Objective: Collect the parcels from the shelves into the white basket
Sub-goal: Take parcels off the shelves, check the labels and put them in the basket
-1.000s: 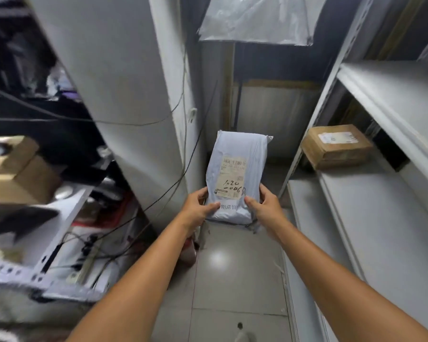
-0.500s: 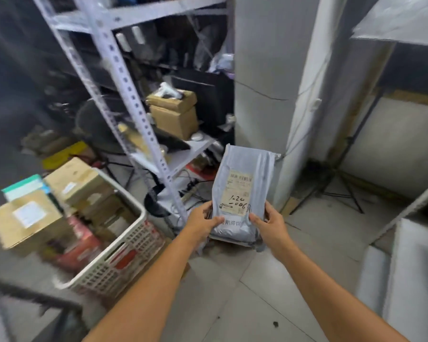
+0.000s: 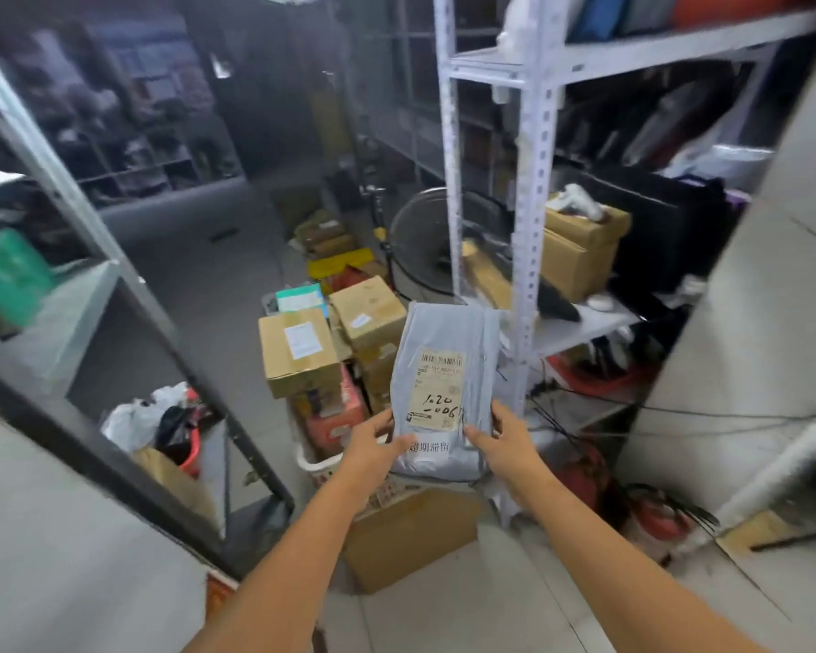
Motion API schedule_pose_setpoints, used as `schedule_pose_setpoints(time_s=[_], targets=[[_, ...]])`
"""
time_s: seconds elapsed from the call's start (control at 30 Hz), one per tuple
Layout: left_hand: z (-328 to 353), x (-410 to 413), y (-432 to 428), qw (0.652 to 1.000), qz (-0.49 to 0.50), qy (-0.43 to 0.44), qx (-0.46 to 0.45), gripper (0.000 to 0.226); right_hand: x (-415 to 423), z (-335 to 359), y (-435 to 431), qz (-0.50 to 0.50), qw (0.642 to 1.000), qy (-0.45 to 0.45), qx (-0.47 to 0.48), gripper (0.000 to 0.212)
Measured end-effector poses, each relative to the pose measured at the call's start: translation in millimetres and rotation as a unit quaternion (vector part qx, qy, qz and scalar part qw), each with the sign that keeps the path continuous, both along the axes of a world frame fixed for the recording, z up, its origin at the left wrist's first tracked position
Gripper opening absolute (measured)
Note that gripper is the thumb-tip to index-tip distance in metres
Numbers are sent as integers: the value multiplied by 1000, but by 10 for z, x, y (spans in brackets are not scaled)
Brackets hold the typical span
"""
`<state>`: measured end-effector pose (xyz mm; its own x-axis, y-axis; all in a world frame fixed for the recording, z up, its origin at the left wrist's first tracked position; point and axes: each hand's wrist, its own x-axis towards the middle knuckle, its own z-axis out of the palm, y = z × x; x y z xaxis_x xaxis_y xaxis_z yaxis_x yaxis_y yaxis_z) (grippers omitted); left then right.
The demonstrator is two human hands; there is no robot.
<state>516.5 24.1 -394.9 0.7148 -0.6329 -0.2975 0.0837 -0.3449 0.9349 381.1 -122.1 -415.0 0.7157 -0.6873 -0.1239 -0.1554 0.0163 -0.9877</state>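
A grey plastic mailer parcel (image 3: pixel 444 369) with a beige label stands upright in front of me. My left hand (image 3: pixel 368 447) grips its lower left edge and my right hand (image 3: pixel 500 440) grips its lower right edge. Just behind and below the parcel is the white basket (image 3: pixel 314 461), only part of its rim showing. It is piled with cardboard boxes (image 3: pixel 298 353) and a red carton (image 3: pixel 335 417).
A white metal shelf upright (image 3: pixel 531 256) rises right of the parcel, with brown boxes (image 3: pixel 580 247) on its shelf. A brown carton (image 3: pixel 411 534) sits on the floor under my wrists. A dark shelf frame (image 3: pixel 128 332) slants at left. Red extinguishers (image 3: pixel 651 516) lie at right.
My view has swung left from the right-hand shelves to the basket. Both hands kept hold of the grey parcel, which now hangs over the basket's near edge.
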Motion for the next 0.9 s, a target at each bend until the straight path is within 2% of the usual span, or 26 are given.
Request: schedule_pose_setpoints(time_s=[0.13,0.2,0.4,0.7,0.9], targets=[[32,711,130,998,45,-7,-39,45,915,70,-36,58,998,14,7,48],[57,1078,155,996,68,-5,-49,41,1368,103,-64,81,997,8,2,43],[32,2127,175,990,132,-20,-44,33,2636,138,-155,132,991,0,1,39],[-163,3307,18,978,204,-36,-10,45,4177,-156,-417,216,975,39,33,39],[-367,3816,-135,965,261,-11,29,51,4816,-286,-602,267,959,70,58,41]])
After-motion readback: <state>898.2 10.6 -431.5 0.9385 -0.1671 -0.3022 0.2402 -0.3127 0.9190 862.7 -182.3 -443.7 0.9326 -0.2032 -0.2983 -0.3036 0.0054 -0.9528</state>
